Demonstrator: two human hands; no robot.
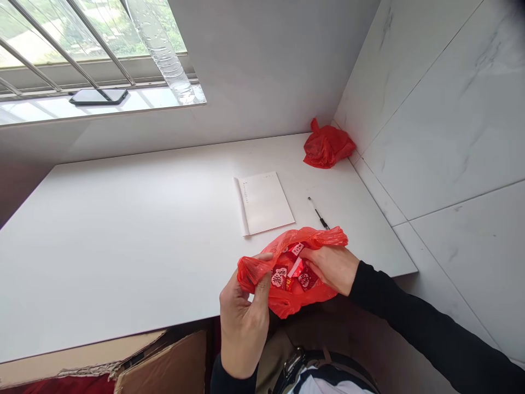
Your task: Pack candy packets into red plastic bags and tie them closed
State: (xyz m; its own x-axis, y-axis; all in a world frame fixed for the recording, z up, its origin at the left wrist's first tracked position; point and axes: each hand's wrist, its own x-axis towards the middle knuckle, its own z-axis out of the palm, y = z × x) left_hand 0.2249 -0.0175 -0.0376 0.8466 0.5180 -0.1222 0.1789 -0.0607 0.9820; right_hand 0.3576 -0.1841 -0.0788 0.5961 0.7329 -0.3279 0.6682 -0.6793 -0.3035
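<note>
A thin red plastic bag (287, 306) is held open at the table's front edge, in front of my body. My left hand (246, 317) pinches the bag's left rim between thumb and fingers. Inside lie several small red wrapped packets (305, 279) with pale printed lettering. My right hand (330, 265) reaches into the mouth from the right, its fingertips closed at a packet with a pale edge. Whether those fingers grip it firmly is partly hidden. Just beyond the bag are a notepad (268, 202) with its cover folded back and a black pen (319, 213).
Another red plastic bag (328, 146), bunched up, sits in the far right corner of the white table (123, 235). A phone (98, 97) and a clear plastic bottle (164, 54) are on the windowsill. Cardboard boxes (164, 364) stand below the front edge; a tiled wall (451, 137) bounds the right.
</note>
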